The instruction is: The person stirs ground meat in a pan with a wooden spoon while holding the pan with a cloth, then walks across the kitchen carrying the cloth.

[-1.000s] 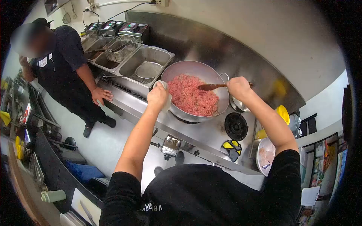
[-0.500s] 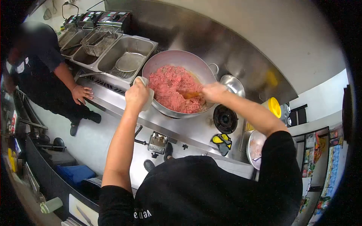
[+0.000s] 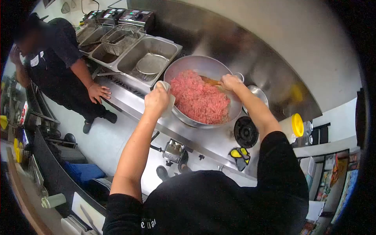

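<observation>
A large round metal pan [image 3: 209,65] sits on the steel cooktop, holding a heap of pink ground meat [image 3: 199,98]. My left hand [image 3: 156,101] is closed on a folded white cloth [image 3: 170,104] at the pan's left edge; whatever part of the pan lies under the cloth is hidden. In my right hand [image 3: 231,83] is the handle of a wooden spatula [image 3: 210,81], its blade partly sunk in the meat near the far side of the pan.
Left of the pan are fryer tanks with a wire basket [image 3: 117,44] and a round strainer [image 3: 152,64]. A metal bowl [image 3: 260,95], black burner [image 3: 246,132] and yellow-and-black item [image 3: 239,157] lie right. Another person [image 3: 58,64] rests a hand [image 3: 98,93] by the counter edge.
The spatula has moved from the middle of the meat toward the pan's far side, and the meat now heaps nearer the front right. My view has shifted; the left hand stays on the cloth.
</observation>
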Demonstrator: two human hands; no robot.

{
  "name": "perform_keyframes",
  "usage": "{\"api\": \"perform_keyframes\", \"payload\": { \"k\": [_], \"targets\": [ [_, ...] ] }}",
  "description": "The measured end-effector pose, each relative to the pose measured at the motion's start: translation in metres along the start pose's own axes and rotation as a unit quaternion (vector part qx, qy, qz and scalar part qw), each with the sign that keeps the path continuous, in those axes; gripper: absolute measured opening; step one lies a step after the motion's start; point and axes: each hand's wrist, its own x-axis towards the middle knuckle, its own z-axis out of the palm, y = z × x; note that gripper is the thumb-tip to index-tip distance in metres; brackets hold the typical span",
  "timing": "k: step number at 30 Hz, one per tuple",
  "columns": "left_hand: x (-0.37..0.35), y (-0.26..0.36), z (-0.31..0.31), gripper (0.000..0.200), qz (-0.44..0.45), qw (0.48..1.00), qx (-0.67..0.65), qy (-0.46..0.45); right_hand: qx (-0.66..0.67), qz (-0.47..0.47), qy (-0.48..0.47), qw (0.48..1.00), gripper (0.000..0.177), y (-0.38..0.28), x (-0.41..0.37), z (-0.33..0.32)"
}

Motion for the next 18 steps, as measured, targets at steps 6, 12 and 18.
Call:
{"api": "perform_keyframes", "payload": {
  "k": [6,12,18],
  "targets": [
    [0.002,-0.001,0.006,0.046,0.031,0.999,-0.017,0.013,-0.091,-0.102,-0.046,0.990,0.018,-0.035,-0.077,-0.059],
    [0.004,-0.001,0.004,0.046,0.022,1.000,0.010,-0.001,-0.199,-0.225,-0.048,0.953,0.010,-0.098,-0.136,-0.103],
    [0.002,0.000,0.005,0.051,0.016,1.000,0.000,0.003,-0.220,-0.149,-0.022,0.964,0.010,-0.136,-0.079,-0.012]
  ]
}}
